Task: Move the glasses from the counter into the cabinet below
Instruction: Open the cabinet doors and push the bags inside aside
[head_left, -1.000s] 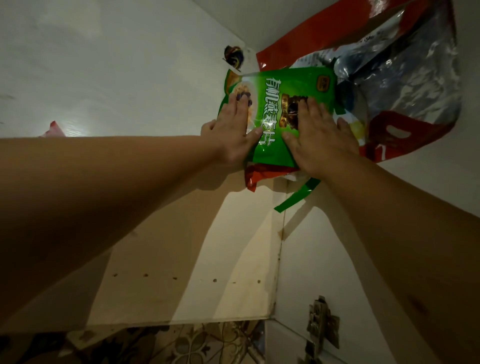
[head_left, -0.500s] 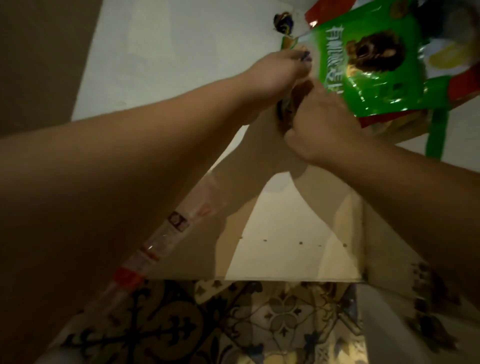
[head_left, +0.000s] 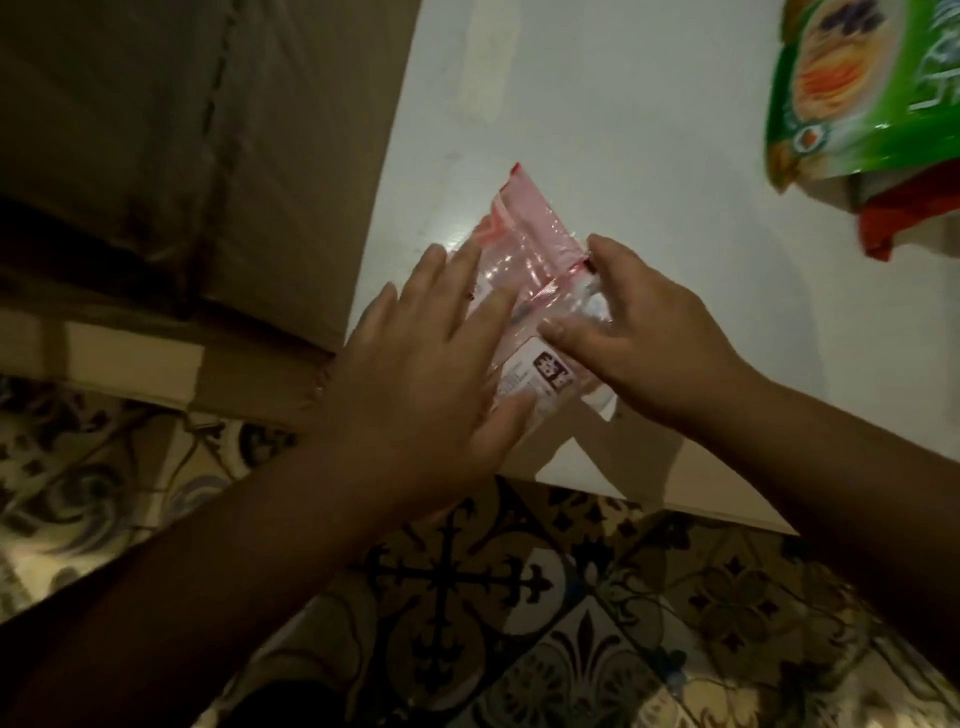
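Note:
No glasses are in view. A pink see-through plastic packet (head_left: 530, 244) with a white label lies on the white cabinet floor (head_left: 649, 130), near its front left corner. My left hand (head_left: 431, 364) lies flat on the packet's near end with the fingers spread. My right hand (head_left: 644, 338) pinches the packet's right edge by the red seal strip.
A green food bag (head_left: 857, 88) lies at the back right of the cabinet floor, with a red bag (head_left: 893, 218) under it. A brown cardboard box (head_left: 182, 130) stands to the left of the cabinet. Patterned floor tiles (head_left: 571, 597) run along the front edge.
Both hands left the green bag and came back to the front left corner. They now rest on the pink packet. The view has swung left and down.

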